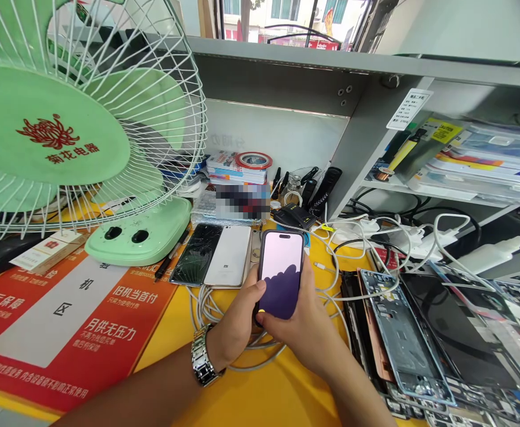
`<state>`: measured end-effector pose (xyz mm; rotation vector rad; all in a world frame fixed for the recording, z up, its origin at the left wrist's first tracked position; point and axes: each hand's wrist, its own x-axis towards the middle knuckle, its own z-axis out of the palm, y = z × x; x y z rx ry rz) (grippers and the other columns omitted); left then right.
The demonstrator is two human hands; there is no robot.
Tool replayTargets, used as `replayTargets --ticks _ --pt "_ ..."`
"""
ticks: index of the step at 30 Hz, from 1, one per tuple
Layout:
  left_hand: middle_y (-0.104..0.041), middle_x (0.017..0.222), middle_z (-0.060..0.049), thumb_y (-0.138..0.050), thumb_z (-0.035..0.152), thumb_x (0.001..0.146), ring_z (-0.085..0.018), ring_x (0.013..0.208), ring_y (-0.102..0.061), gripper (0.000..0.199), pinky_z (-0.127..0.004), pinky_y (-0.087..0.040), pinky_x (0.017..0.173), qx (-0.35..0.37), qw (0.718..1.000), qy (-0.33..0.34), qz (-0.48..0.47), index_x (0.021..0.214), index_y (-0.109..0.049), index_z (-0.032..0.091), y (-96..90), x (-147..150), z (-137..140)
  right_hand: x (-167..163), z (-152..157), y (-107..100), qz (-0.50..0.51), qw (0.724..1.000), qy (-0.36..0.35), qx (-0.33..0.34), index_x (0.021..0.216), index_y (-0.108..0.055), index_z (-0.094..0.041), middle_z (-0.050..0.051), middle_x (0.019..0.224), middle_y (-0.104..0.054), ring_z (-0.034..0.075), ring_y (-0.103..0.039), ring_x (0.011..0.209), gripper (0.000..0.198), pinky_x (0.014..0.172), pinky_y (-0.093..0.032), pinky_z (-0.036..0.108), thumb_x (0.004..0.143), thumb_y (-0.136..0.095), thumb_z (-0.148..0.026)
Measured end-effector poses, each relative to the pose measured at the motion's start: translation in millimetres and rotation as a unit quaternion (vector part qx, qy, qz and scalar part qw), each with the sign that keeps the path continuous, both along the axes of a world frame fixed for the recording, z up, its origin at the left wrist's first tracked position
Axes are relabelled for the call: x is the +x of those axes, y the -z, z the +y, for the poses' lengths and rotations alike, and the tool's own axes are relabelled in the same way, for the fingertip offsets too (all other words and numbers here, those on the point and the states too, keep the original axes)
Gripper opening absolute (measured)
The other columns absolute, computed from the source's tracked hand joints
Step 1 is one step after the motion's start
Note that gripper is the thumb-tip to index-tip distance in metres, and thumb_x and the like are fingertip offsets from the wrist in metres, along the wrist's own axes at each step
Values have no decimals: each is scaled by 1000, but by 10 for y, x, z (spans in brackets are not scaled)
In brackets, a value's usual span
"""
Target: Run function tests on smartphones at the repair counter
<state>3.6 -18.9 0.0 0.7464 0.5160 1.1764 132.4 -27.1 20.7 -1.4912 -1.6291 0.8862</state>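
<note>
A smartphone in a dark case is held upright between both hands, its screen lit pale pink above and dark purple below. My left hand grips its left side, thumb along the edge; a metal watch is on that wrist. My right hand wraps round the right side, its thumb over the lower left part of the screen. Just behind the hands lie a white Mi phone and a black phone with a cracked surface. White cables coil beneath the hands on the yellow table.
A green fan stands at the left on a red printed mat, near a cigarette box. Phone frames and screens are piled at the right. Behind are stacked boxes with a tape roll and a grey shelf.
</note>
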Motion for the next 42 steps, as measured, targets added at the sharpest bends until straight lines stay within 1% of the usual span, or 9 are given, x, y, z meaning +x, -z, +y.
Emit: replayTargets --ticks 5,8,11,13,15,20,24,28,42 --pt "-57 142 -3 -50 38 94 -24 134 -45 42 -36 -30 116 0 1000 0 1 134 -56 25 -23 11 -2 11 -4 65 -21 1000 6 4 155 -3 -23 15 136 -50 32 -58 117 118 95 -50 47 63 -78 -23" --pt "-56 142 -3 -47 37 96 -24 132 -46 41 -35 -36 112 10 1000 -4 15 134 -56 24 -31 4 -3 5 -5 10 -28 1000 -4 -2 154 -5 -22 16 136 -50 30 -59 114 115 92 -51 44 64 -77 -25" --pt "-55 141 -5 -44 40 96 -25 116 -57 46 -31 -55 84 8 999 1 53 140 -50 26 -12 -14 -18 -23 -3 -44 -18 999 27 -16 149 -18 -19 15 128 -55 28 -62 104 99 85 -53 41 68 -74 -28" --pt "-57 137 -8 -42 45 97 -22 93 -64 49 -26 -56 58 -8 996 37 81 144 -44 30 11 -24 -40 -36 2 -56 -5 997 69 -16 142 -29 -18 13 118 -59 27 -64 95 84 78 -53 39 71 -72 -32" --pt "-58 132 -10 -40 49 96 -19 78 -64 52 -24 -52 46 -20 991 80 101 145 -40 32 27 -27 -68 -34 9 -58 8 993 118 2 132 -39 -18 11 109 -62 26 -64 89 70 74 -52 38 73 -71 -36" --pt "-59 127 -13 -41 49 96 -23 87 -64 53 -23 -53 49 17 985 115 128 146 -42 32 -9 -16 -129 0 23 -100 39 975 215 37 104 -51 -21 6 94 -65 23 -64 80 43 67 -50 33 72 -72 -40" --pt "-60 125 -13 -40 49 97 -25 93 -63 52 -24 -52 50 38 981 129 136 146 -44 33 -33 -20 -144 2 24 -141 55 963 262 31 95 -55 -21 6 87 -68 24 -64 76 36 67 -49 35 73 -70 -46" --pt "-60 124 -13 -39 50 97 -26 93 -63 51 -25 -52 51 37 980 136 139 145 -45 33 -27 -25 -145 18 24 -145 61 963 261 38 94 -57 -21 7 86 -69 25 -66 77 35 66 -49 35 74 -70 -46" --pt "-67 106 -12 -37 56 95 -20 74 -67 58 -23 -54 43 -30 989 118 84 145 -41 28 -20 -18 -51 86 15 -160 30 993 113 14 116 -47 -22 6 102 -65 23 -66 85 54 69 -54 34 70 -73 -30"
